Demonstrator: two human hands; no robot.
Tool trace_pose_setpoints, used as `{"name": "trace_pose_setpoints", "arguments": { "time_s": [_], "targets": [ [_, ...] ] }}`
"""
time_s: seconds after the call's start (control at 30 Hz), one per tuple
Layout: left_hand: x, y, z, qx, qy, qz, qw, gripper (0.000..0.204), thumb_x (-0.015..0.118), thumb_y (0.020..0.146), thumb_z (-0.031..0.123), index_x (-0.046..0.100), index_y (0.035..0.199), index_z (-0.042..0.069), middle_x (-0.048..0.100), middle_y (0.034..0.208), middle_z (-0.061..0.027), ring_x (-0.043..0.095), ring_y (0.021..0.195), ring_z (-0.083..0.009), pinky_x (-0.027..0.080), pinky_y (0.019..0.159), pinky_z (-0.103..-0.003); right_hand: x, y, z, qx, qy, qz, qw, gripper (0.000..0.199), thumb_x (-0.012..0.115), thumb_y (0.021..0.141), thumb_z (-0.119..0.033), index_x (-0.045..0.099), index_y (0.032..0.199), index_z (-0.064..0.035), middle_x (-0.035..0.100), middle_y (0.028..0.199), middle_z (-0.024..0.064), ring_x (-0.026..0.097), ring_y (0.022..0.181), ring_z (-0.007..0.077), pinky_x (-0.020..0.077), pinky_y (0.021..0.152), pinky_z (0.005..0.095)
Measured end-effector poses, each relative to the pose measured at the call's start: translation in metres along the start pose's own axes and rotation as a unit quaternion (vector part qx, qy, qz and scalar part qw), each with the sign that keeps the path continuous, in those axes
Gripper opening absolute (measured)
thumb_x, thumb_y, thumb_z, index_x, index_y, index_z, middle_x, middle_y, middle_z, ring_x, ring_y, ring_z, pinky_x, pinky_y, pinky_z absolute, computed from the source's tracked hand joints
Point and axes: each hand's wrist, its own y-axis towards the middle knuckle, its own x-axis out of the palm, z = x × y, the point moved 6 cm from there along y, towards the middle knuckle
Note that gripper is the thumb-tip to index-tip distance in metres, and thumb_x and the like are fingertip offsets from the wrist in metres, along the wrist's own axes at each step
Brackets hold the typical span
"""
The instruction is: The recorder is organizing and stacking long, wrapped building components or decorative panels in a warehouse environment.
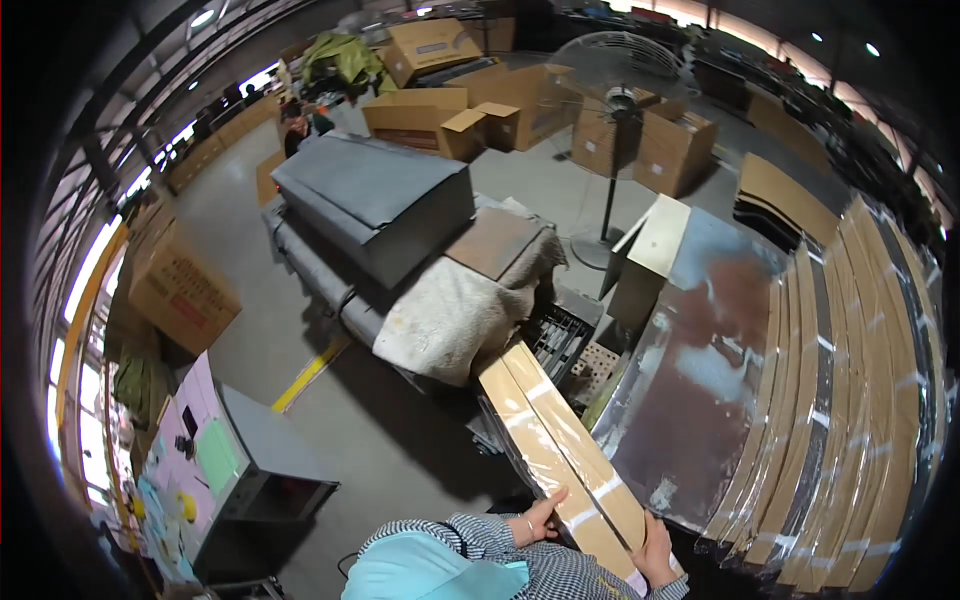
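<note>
A long, flat bundle of pale wooden boards [560, 440], wrapped in clear film and taped across, runs from my chest up toward a cloth-covered machine. My left hand [538, 520] grips the bundle's near left edge. Its near right edge is held by my right hand [655, 548]. Both of my sleeves are checkered. The bundle's near end is hidden behind my arms.
To the right, several film-wrapped wooden panels [850, 400] fan out around a shiny sheet [700, 380]. Ahead are a grey machine [375, 205] under a cloth [450, 310], a standing fan [615, 95], cardboard boxes [415, 110] and a distant person [296, 122]. A grey cabinet [265, 480] stands lower left.
</note>
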Motion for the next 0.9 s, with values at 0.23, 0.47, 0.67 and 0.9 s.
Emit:
{"name": "trace_pose_setpoints", "arguments": {
  "time_s": [0.23, 0.47, 0.67, 0.9],
  "targets": [
    [0.014, -0.044, 0.119, 0.238, -0.236, -0.031, 0.942, 0.081, 0.066, 0.085, 0.062, 0.047, 0.139, 0.004, 0.056, 0.137, -0.0108, 0.052, 0.126, -0.0275, 0.044, 0.104, -0.047, -0.038, 0.104, -0.119, -0.119, -0.086, 0.079, 0.986, 0.082, 0.078, 0.061, -0.018, 0.049, 0.136, -0.0033, 0.056, 0.102, 0.0168, 0.055, 0.096, 0.0381, 0.0425, 0.082, 0.0461],
    [0.018, -0.040, 0.147, 0.252, -0.241, -0.067, 0.935, 0.086, 0.067, 0.084, 0.062, 0.044, 0.142, 0.003, 0.055, 0.138, -0.0128, 0.050, 0.130, -0.0266, 0.045, 0.104, -0.044, -0.037, 0.128, -0.120, -0.096, -0.118, 0.038, 0.988, 0.068, 0.072, 0.077, -0.030, 0.049, 0.137, -0.0083, 0.058, 0.107, 0.0214, 0.056, 0.098, 0.0425, 0.0461, 0.085, 0.0506],
    [-0.015, -0.017, 0.167, 0.238, -0.226, -0.029, 0.944, 0.091, 0.067, 0.084, 0.063, 0.038, 0.145, 0.003, 0.045, 0.148, -0.0130, 0.048, 0.132, -0.0279, 0.045, 0.104, -0.045, -0.029, 0.147, -0.140, -0.094, -0.105, 0.039, 0.989, 0.069, 0.073, 0.077, -0.034, 0.049, 0.137, -0.0098, 0.058, 0.108, 0.0200, 0.056, 0.098, 0.0423, 0.0460, 0.085, 0.0508],
    [-0.040, 0.007, 0.216, 0.198, -0.282, -0.160, 0.925, 0.079, 0.055, 0.092, 0.062, 0.039, 0.146, 0.006, 0.054, 0.139, -0.0148, 0.049, 0.129, -0.0371, 0.037, 0.109, -0.057, 0.010, 0.205, -0.132, -0.105, -0.073, -0.014, 0.992, 0.074, 0.081, 0.062, -0.028, 0.053, 0.128, -0.0076, 0.058, 0.092, 0.0171, 0.058, 0.087, 0.0393, 0.0464, 0.076, 0.0488]
  ]
}}
